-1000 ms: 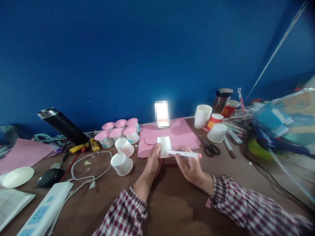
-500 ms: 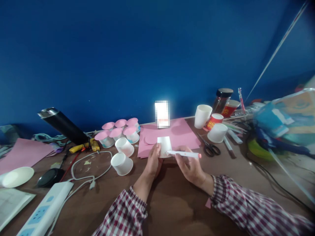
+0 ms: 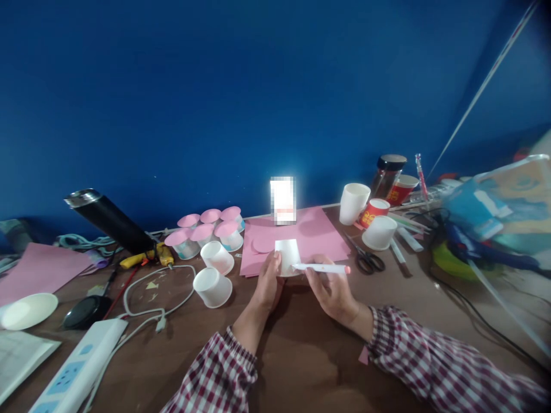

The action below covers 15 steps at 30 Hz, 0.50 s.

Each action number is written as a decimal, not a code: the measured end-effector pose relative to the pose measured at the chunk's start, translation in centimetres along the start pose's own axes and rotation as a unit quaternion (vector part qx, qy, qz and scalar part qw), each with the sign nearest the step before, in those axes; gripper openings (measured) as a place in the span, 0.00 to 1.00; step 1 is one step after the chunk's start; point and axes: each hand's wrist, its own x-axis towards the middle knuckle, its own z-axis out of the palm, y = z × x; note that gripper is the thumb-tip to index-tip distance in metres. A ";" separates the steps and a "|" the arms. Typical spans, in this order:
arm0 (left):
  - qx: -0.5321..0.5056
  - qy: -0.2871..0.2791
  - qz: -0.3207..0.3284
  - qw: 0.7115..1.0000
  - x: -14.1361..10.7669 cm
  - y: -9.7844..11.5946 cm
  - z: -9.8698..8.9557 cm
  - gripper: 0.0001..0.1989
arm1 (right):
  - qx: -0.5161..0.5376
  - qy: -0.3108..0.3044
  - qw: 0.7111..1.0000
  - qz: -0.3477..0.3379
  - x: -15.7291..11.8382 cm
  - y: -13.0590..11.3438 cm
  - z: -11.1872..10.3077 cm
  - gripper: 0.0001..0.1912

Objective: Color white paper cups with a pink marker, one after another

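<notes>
Firmly enough, the left hand (image 3: 267,282) grasps a white cup (image 3: 288,256); the right hand (image 3: 332,293) pinches a marker (image 3: 323,268).

A brown table (image 3: 305,355) carries pink paper (image 3: 322,234), white cups (image 3: 212,288), black scissors (image 3: 361,252) and a white power strip (image 3: 93,338).

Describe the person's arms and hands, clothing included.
The left sleeve and right sleeve are checked in dark maroon and white, loose, with gathered cuffs at the wrists. The left hand and right hand are ungloved; no watch shows.
</notes>
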 end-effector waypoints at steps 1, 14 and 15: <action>0.000 0.002 0.000 1.000 0.0 0.0 0.0 0.14 | -0.001 0.000 1.000 0.000 0.0 0.0 0.0 0.09; 0.010 -0.017 0.008 1.000 0.0 -0.2 -0.4 0.12 | -0.032 0.007 0.999 -0.006 0.1 0.3 0.1 0.05; 0.012 -0.017 0.009 1.000 0.0 -0.2 -0.4 0.13 | -0.035 0.010 0.999 -0.007 0.1 0.4 0.1 0.05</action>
